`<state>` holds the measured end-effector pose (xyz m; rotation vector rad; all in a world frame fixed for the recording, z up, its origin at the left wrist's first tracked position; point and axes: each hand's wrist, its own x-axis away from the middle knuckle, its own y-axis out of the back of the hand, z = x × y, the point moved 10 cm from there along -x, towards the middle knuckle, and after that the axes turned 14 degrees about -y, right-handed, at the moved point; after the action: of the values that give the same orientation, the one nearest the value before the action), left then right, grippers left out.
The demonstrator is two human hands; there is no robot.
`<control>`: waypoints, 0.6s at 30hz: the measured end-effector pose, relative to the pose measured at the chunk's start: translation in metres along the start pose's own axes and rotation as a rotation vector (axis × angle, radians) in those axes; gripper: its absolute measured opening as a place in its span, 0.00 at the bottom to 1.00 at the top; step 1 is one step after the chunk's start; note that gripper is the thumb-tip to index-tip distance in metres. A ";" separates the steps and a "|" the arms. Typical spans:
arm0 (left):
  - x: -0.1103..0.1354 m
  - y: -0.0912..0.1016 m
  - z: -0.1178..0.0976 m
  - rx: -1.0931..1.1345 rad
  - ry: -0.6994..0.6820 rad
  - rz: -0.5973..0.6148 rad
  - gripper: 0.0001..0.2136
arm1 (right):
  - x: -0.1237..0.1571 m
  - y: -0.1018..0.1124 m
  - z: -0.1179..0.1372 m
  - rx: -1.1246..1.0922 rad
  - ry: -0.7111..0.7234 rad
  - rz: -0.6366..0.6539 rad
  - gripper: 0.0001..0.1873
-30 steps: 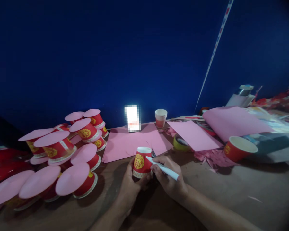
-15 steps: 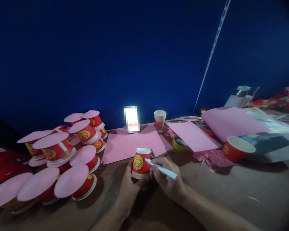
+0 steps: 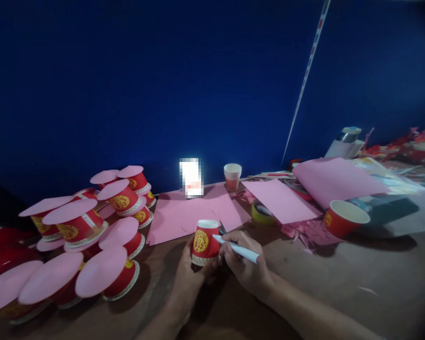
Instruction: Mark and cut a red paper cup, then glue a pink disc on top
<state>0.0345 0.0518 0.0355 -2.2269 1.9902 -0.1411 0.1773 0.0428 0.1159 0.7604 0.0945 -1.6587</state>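
1. Red cup (image 3: 206, 245): held in front of the person, above the brown table (image 3: 304, 297), wider end down, yellow emblem facing the viewer.
2. Left hand (image 3: 188, 279): fingers clamped around the cup's lower part.
3. Right hand (image 3: 248, 264): fingers closed together on a white pen (image 3: 243, 252); tip at the cup's right side, actual contact cannot be told.
4. Just behind the cup: a dark metal tool (image 3: 222, 228), mostly hidden by cup and right hand.
5. Beyond: flat pink sheets (image 3: 198, 208), partly screened by the cup; a bright, pixelated panel (image 3: 191, 177) stands at their far edge, a cup stack (image 3: 233, 178) to its right.
6. Left side: crowded group of red cups with pink discs (image 3: 101, 271) on top, some stacked.
7. Right side: yellow tape roll (image 3: 262, 218), partly covered by a slanting pink sheet (image 3: 283, 200); pink scraps (image 3: 310, 236) and an open-mouthed cup (image 3: 345, 219) beside it.
8. Backdrop: dark blue wall (image 3: 198, 85).
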 end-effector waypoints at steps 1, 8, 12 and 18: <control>0.000 -0.001 0.000 0.001 -0.003 0.009 0.38 | 0.000 0.000 -0.001 0.001 -0.006 0.000 0.04; -0.001 -0.002 0.007 0.058 -0.015 0.048 0.37 | 0.000 0.000 -0.002 -0.014 -0.009 0.013 0.05; -0.002 -0.001 0.009 0.043 0.005 0.045 0.38 | 0.001 -0.001 -0.004 -0.022 -0.025 0.020 0.05; 0.002 -0.004 0.003 0.043 0.025 0.050 0.40 | 0.001 0.000 0.001 -0.021 -0.002 0.021 0.05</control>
<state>0.0396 0.0507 0.0330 -2.1579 2.0338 -0.2041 0.1769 0.0420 0.1162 0.7420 0.1022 -1.6357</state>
